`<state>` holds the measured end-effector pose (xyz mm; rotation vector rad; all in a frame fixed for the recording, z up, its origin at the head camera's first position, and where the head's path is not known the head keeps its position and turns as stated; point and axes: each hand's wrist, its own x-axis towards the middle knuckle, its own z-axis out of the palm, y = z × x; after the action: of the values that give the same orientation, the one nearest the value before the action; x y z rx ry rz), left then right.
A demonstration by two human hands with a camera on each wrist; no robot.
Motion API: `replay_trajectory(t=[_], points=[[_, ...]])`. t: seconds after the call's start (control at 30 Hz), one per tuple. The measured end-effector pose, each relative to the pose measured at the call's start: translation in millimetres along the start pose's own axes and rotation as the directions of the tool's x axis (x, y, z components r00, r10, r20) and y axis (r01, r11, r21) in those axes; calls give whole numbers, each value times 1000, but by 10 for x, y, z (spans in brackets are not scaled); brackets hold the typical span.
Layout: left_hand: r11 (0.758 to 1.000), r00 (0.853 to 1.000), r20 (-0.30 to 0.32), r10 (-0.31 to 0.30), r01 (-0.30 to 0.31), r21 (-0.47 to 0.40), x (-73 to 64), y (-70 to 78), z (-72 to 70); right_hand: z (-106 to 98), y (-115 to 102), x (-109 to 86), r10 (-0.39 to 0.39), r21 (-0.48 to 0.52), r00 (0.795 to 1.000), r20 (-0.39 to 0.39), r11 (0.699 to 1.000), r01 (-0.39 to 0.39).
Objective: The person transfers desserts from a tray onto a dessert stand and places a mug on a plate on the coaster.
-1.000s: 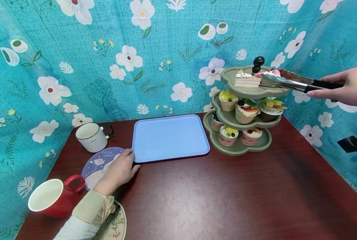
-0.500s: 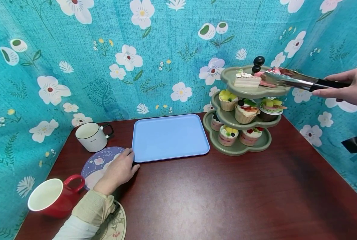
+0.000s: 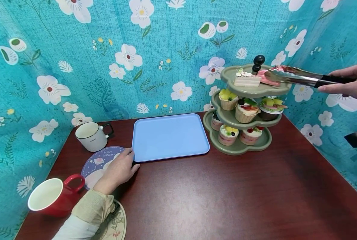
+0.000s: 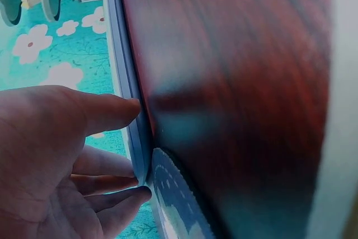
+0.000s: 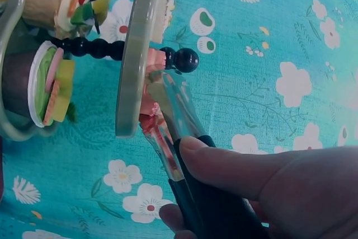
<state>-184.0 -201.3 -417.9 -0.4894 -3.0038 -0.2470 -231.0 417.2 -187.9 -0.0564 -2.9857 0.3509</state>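
Note:
My left hand point(image 3: 119, 170) holds the near left corner of a light blue tray point(image 3: 170, 138); in the left wrist view the thumb point(image 4: 114, 110) lies against the tray's long edge and the fingers bend at the corner. My right hand point(image 3: 350, 81) grips metal tongs point(image 3: 304, 80) by their black handles. Their tips straddle a pink cake slice point(image 3: 268, 80) on the top tier of a green three-tier stand point(image 3: 241, 90). In the right wrist view the tong blades point(image 5: 176, 104) hide part of that slice. A white cake slice point(image 3: 246, 80) sits left of it.
Several cupcakes point(image 3: 246, 115) and dessert cups point(image 3: 227, 136) fill the lower tiers. A black knob point(image 3: 258, 60) tops the stand's post. At left stand a white mug point(image 3: 92, 137), a red mug point(image 3: 58, 198), a purple round mat point(image 3: 91, 168) and a floral disc point(image 3: 118, 223).
The tongs and right hand have shifted right and slightly up, showing more of the pink cake slice. My left hand has stayed at the tray corner.

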Motion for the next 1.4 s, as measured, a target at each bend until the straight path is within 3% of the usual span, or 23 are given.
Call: replay_trajectory(t=[0.57, 0.7, 0.83, 1.0, 1.4], points=[[1000, 1000, 12, -5, 5, -2, -20, 6, -13, 31, 95, 63, 22, -41, 999, 36, 999, -21], [1000, 1000, 13, -6, 6, -1, -23, 10, -14, 26, 66, 40, 23, -26, 1000, 13, 999, -23], [1000, 1000, 22, -8, 8, -1, -20, 11, -19, 44, 115, 61, 34, 61, 998, -48, 998, -31], [1000, 999, 34, -14, 15, -7, -13, 7, -23, 33, 142, 79, -1, 135, 994, -113, 991, 16], [1000, 999, 43, -12, 13, -16, 12, -4, -22, -65, -317, -207, -55, 199, 979, -198, 975, 95]])
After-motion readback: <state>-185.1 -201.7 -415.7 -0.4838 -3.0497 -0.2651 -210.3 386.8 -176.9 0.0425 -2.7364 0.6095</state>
